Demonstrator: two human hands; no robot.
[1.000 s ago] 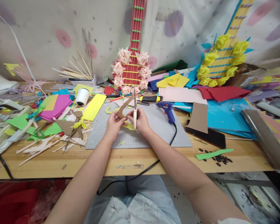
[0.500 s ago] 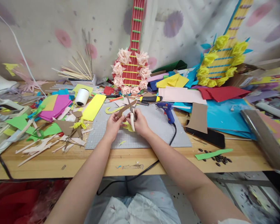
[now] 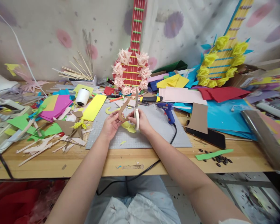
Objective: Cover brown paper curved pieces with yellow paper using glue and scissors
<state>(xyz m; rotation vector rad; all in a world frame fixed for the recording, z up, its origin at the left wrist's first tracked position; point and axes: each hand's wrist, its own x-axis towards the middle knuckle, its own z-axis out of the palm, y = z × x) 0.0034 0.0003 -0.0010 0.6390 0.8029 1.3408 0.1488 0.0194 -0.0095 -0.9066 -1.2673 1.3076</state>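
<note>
My left hand [image 3: 111,125] is closed on a curved, hook-shaped brown craft-foam piece [image 3: 123,109] above the grey cutting mat [image 3: 154,137]. In my right hand [image 3: 143,122] are scissors [image 3: 137,115] with white handles, their blades pointing up and away from me. The right fingertips are at the lower end of the brown piece; whether they pinch it I cannot tell. Under the hands lie yellow foam scraps [image 3: 130,127]. A yellow hook-shaped piece [image 3: 109,110] is on the mat just beyond my left hand, partly hidden.
A blue glue gun [image 3: 167,111] lies right of my hands, its cord crossing the table edge. Behind the mat stands a red flower-trimmed paper guitar [image 3: 132,70]. A phone [image 3: 210,137] sits under brown foam at right. Foam scraps [image 3: 42,146] crowd the left.
The scissors have swung upright and slightly right, away from the brown piece. My left hand has shifted slightly left, turning the brown piece so its hooked shape shows.
</note>
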